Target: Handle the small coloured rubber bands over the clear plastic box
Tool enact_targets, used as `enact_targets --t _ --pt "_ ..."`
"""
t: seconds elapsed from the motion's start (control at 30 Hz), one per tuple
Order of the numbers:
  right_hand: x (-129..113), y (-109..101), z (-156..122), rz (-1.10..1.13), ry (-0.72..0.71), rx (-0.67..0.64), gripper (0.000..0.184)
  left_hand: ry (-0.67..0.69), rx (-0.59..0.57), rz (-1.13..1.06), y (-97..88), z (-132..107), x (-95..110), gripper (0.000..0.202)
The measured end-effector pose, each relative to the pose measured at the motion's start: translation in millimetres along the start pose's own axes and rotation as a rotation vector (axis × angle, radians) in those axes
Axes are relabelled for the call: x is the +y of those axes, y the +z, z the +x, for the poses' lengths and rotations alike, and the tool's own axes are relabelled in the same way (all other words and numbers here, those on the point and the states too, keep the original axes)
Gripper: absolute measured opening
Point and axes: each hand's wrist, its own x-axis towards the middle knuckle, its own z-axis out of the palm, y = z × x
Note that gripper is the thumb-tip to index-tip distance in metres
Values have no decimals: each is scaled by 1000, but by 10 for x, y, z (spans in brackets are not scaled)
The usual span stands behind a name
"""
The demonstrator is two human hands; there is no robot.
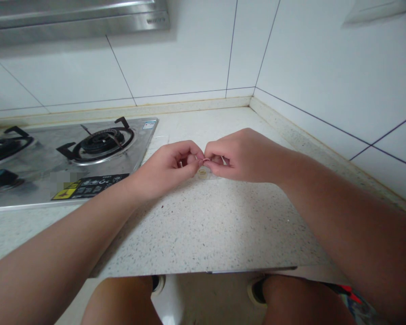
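Speckled white stone countertop [216,230] below white tiled walls [192,58]. I see left hand [164,169] and right hand [250,153] meeting over it, fingertips pinching thin pinkish curved strand [206,159] (too small to identify), near small yellowish round piece [202,172].

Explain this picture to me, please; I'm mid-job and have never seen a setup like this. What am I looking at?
There is no machine here: a person works with two bare hands. The single picture comes from a camera on their head, looking forward and down, so their forearms reach in from the lower corners.

The left hand and right hand meet above a speckled countertop. Each grip is a finger-and-thumb pinch, seemingly on a thin, curved, pinkish thing, too small to identify. Just below shows a small yellowish thing, also unclear.

A steel gas stove sits at the left of the picture.
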Motion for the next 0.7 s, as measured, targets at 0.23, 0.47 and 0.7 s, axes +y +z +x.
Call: enact_targets --t 0.23,0.47,0.7 --pt "2 3 -2 9 -5 -2 14 -10 3 -3 -3 -7 25 6" --pt "4 1 -7 8 -5 3 14 -9 5 6 4 -2 34 7" --pt "-4 0 0 -3 -3 1 15 -12 7 18 2 0 38 8"
